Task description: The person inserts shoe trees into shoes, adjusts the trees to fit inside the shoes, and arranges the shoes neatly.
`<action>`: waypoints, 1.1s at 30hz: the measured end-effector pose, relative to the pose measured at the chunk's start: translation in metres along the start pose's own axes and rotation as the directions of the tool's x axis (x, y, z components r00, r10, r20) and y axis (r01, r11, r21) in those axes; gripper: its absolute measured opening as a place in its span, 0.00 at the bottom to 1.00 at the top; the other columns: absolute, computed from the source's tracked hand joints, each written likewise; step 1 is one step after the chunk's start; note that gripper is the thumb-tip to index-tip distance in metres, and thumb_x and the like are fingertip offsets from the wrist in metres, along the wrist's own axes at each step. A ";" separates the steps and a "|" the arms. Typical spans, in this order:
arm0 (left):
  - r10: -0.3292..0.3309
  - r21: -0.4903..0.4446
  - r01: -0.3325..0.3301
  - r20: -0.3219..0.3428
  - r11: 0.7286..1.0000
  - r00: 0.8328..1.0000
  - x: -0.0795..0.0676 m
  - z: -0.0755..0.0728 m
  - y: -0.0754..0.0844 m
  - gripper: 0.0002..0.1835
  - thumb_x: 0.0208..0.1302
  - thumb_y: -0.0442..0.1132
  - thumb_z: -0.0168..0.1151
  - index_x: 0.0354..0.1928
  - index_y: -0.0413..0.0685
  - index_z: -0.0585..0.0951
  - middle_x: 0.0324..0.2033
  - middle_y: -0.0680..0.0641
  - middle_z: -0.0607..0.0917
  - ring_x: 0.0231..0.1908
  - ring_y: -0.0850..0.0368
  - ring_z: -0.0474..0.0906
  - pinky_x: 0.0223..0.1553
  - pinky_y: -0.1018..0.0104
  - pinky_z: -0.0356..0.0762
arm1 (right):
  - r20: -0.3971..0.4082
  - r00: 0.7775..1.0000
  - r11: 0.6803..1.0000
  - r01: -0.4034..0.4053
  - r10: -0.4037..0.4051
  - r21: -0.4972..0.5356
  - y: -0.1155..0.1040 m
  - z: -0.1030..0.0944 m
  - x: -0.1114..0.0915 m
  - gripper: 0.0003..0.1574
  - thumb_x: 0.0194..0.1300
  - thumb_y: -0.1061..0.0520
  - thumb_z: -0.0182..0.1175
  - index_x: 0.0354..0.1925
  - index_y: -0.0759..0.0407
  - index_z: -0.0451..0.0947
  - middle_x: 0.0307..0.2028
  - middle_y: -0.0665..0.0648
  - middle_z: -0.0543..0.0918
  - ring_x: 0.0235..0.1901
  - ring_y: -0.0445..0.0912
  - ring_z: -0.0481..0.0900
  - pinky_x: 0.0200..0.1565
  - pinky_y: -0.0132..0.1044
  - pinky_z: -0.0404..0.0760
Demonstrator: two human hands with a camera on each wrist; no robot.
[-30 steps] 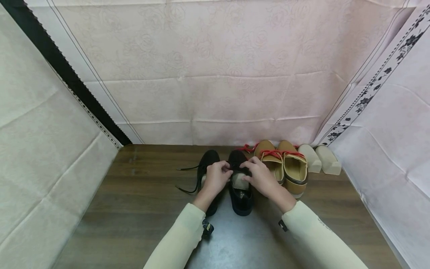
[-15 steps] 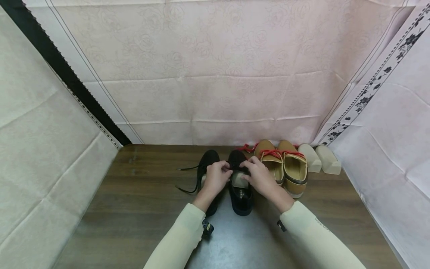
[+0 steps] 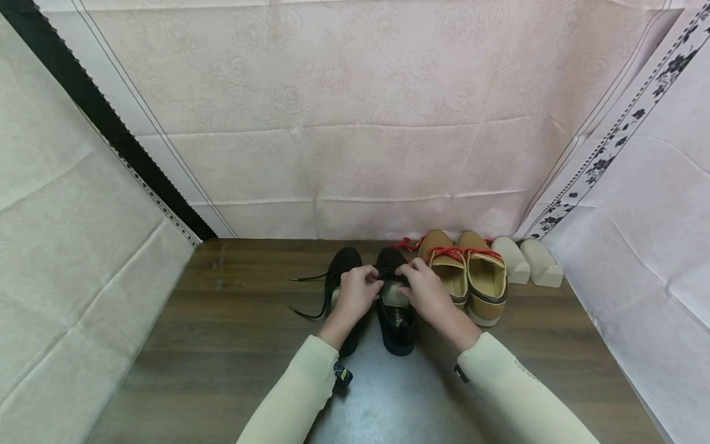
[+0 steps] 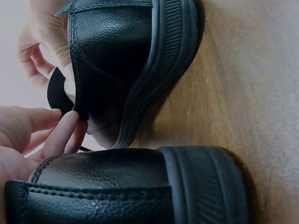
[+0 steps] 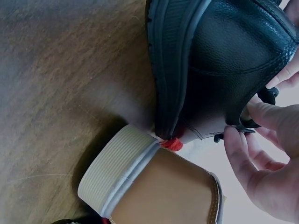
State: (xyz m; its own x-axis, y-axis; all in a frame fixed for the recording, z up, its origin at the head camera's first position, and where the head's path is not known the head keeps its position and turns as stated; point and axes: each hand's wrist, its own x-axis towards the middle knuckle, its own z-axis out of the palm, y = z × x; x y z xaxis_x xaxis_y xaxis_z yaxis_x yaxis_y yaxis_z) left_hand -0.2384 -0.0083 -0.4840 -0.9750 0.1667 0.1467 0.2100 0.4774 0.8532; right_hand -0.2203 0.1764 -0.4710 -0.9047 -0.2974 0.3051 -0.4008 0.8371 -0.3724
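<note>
Shoes (image 3: 397,333) on floor (image 3: 238,345) between walls (image 3: 360,123)

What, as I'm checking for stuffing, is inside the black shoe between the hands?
In the black shoe, a pale patch shows, with light lettering too small to read nearer the heel. The upper covers the front interior; stuffing there cannot be seen.

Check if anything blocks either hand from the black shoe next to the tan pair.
Nothing visible does. The left hand and right hand both pinch that black shoe at its opening. The other black shoe and nearer tan shoe flank it, but neither comes between.
</note>
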 end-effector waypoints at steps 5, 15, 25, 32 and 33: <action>-0.011 0.001 0.011 0.009 1.000 1.000 0.000 0.000 0.000 0.03 0.67 0.31 0.69 0.41 0.40 0.87 0.33 0.45 0.89 0.28 0.60 0.86 0.29 0.71 0.85 | -0.009 1.000 1.000 0.006 -0.005 0.001 0.001 0.001 -0.002 0.20 0.62 0.60 0.75 0.52 0.60 0.83 0.46 0.62 0.78 0.38 0.53 0.83 0.40 0.46 0.86; 0.003 0.125 -0.008 0.035 0.992 0.999 -0.003 -0.007 0.010 0.08 0.67 0.35 0.70 0.45 0.40 0.88 0.35 0.46 0.90 0.35 0.56 0.87 0.36 0.63 0.86 | -0.010 1.000 1.000 -0.008 0.008 -0.014 0.003 -0.003 -0.009 0.27 0.62 0.57 0.75 0.57 0.59 0.80 0.48 0.63 0.79 0.39 0.53 0.83 0.41 0.47 0.86; 0.145 0.191 -0.139 -0.017 0.972 0.989 -0.018 -0.032 0.020 0.08 0.66 0.34 0.71 0.45 0.41 0.88 0.37 0.47 0.88 0.38 0.56 0.84 0.40 0.62 0.86 | 0.045 0.989 0.978 -0.149 0.144 0.144 -0.006 -0.012 -0.026 0.38 0.69 0.51 0.69 0.70 0.64 0.69 0.61 0.68 0.78 0.55 0.58 0.82 0.55 0.56 0.83; 0.188 0.212 -0.163 -0.102 0.964 0.977 -0.029 -0.058 0.020 0.11 0.65 0.34 0.72 0.48 0.41 0.87 0.43 0.41 0.87 0.44 0.48 0.85 0.44 0.56 0.86 | 0.130 0.975 0.958 -0.206 0.182 0.198 -0.011 -0.013 -0.035 0.44 0.71 0.51 0.67 0.74 0.68 0.63 0.71 0.71 0.71 0.68 0.64 0.73 0.66 0.61 0.74; 0.178 0.207 -0.154 -0.101 0.966 0.979 -0.030 -0.062 0.019 0.11 0.65 0.34 0.71 0.49 0.41 0.86 0.44 0.40 0.87 0.45 0.47 0.85 0.45 0.55 0.86 | 0.141 0.973 0.956 -0.211 0.185 0.202 -0.012 -0.013 -0.036 0.44 0.71 0.51 0.67 0.75 0.69 0.62 0.71 0.71 0.70 0.69 0.64 0.72 0.67 0.61 0.73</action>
State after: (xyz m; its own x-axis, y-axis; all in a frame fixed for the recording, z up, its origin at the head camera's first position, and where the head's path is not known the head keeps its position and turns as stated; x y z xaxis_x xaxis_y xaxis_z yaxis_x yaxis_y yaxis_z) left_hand -0.2097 -0.0576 -0.4412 -0.9243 0.1607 0.3463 0.3682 0.6144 0.6978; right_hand -0.1808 0.1834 -0.4666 -0.9745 -0.1986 0.1045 -0.2212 0.7706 -0.5977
